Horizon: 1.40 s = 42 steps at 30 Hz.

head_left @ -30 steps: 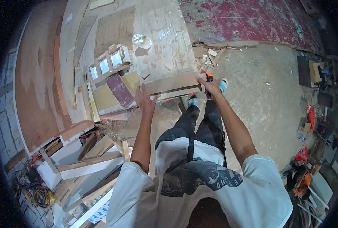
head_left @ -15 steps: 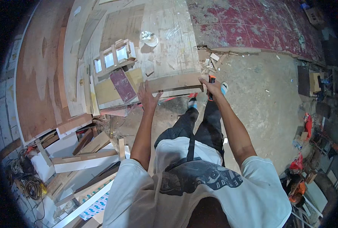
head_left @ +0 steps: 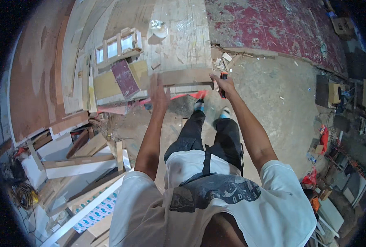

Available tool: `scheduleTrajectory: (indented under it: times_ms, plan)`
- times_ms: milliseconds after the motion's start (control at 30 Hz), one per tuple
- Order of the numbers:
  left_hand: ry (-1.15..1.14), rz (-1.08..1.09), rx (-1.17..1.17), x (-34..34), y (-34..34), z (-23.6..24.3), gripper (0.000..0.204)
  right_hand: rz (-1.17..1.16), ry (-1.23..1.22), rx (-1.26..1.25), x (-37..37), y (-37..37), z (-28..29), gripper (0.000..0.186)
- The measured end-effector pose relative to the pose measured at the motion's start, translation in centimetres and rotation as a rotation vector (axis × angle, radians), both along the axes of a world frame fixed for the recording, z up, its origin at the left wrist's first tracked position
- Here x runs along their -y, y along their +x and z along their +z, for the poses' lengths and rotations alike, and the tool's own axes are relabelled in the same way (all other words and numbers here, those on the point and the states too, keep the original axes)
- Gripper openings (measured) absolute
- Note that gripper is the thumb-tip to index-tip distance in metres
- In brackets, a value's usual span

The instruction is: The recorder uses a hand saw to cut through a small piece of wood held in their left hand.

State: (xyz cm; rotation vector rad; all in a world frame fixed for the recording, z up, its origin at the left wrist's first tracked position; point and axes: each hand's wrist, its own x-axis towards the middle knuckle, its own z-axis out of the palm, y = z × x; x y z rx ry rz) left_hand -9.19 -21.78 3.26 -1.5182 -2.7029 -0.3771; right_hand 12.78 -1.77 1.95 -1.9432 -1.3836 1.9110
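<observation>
A long, narrow wooden board (head_left: 189, 76) lies along the near edge of the worktable. My left hand (head_left: 160, 96) is at its left end, smeared by motion, so its fingers do not show clearly. At the board's right end, my right hand (head_left: 226, 85) has its fingers closed around a black-and-orange hand tool (head_left: 223, 78), whose exact kind I cannot make out. A fingertip of that hand reaches the board's corner. Left of my left hand, a dark red rectangular block (head_left: 125, 79) rests on a yellowish panel (head_left: 104, 85).
A small wooden frame with openings (head_left: 118, 46) and a white container (head_left: 159, 29) stand on the worktable (head_left: 179, 49). Large brown sheets (head_left: 37, 78) lie at the left. Offcuts (head_left: 94, 158) are heaped lower left. Wood scraps (head_left: 226, 59) sit beside the table's right edge.
My left hand has come off the board's left end and is moving. My right hand stays at the right end with the tool. The view has shifted slightly, and my feet have moved.
</observation>
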Motion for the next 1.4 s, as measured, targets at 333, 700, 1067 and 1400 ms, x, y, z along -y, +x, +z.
scheduleTrajectory:
  times_ms: [333,700,1067,1400]
  plan:
    - [0.313,0.331,0.85,3.1,12.2,-5.4,0.064,-0.166,-0.015,-0.387,0.6,4.8,-2.4,0.043]
    - [-0.177,0.653,0.913,14.2,18.4,-26.6,0.063,0.5,0.514,0.278,16.6,10.3,-20.0,0.024]
    - [-0.655,0.634,0.558,27.2,23.0,-52.3,0.072,0.521,0.556,0.033,35.2,9.1,-37.4,0.021]
    - [-0.635,0.755,0.189,33.8,24.1,-67.7,0.077,0.652,0.294,-0.153,38.7,9.4,-45.2,0.022]
